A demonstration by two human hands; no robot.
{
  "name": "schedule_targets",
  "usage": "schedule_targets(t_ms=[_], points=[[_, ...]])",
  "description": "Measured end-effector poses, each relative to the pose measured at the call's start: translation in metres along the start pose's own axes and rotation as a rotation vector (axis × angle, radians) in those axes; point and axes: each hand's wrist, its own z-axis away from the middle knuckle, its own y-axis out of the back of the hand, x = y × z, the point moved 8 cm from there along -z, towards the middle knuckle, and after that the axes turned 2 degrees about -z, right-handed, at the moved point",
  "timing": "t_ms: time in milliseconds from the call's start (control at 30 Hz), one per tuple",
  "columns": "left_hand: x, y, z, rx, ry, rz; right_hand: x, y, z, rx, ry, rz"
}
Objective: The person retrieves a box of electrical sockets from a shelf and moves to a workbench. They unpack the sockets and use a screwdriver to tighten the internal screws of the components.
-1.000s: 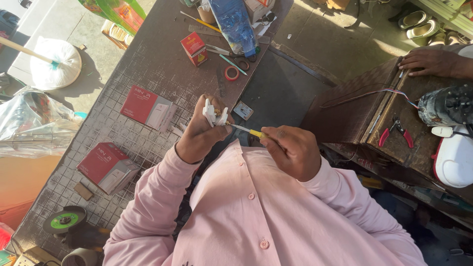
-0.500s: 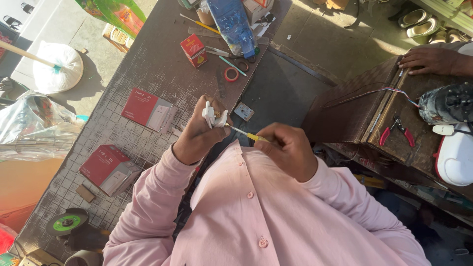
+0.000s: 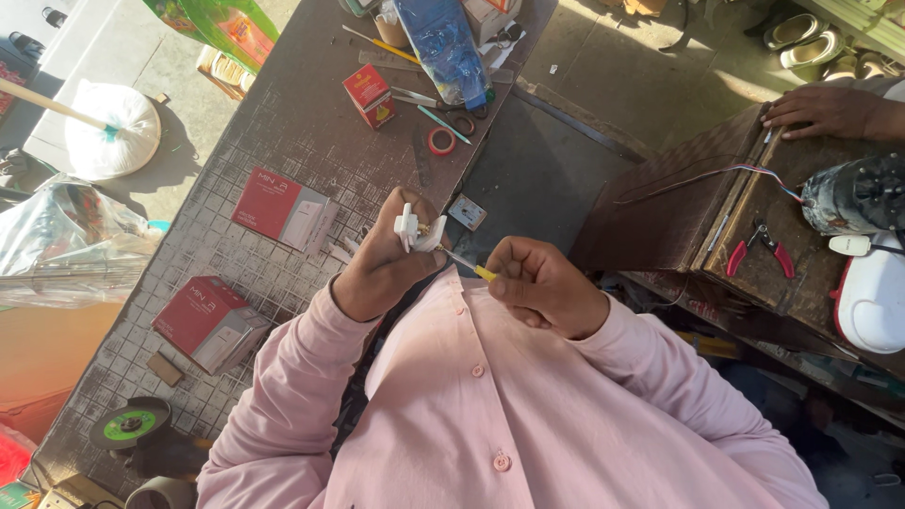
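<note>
The tabletop (image 3: 311, 123) lies beyond both hands, carrying red boxes (image 3: 281, 207) past the left hand and a red tape roll (image 3: 440, 141) further out. The left hand (image 3: 382, 264) is closed around a white plug (image 3: 412, 229), held at the same height as half a second ago. The right hand (image 3: 539, 283) pinches a yellow-handled screwdriver (image 3: 468, 265), tip at the plug; its fist has shifted slightly, consistent with turning a screw. Judgement: fastening work on the plug continues. Another person's hand (image 3: 825, 108) rests far right.
</note>
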Motion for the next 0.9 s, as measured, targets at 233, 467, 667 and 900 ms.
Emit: schedule_targets(t_ms=[233,467,667,900], points=[[-0.010,-0.002,-0.002,0.021,0.147,0.367,0.013,0.002,0.004,-0.154,-0.231,-0.265],[-0.008,0.003,-0.001,0.089,0.138,0.351,-0.033,0.014,0.012,0.144,0.209,0.487],[-0.005,0.006,-0.003,0.088,0.106,0.206,-0.079,-0.021,0.027,0.261,0.596,1.093],[-0.002,0.005,-0.004,0.096,0.130,0.129,-0.092,-0.035,0.026,0.278,0.649,1.173]])
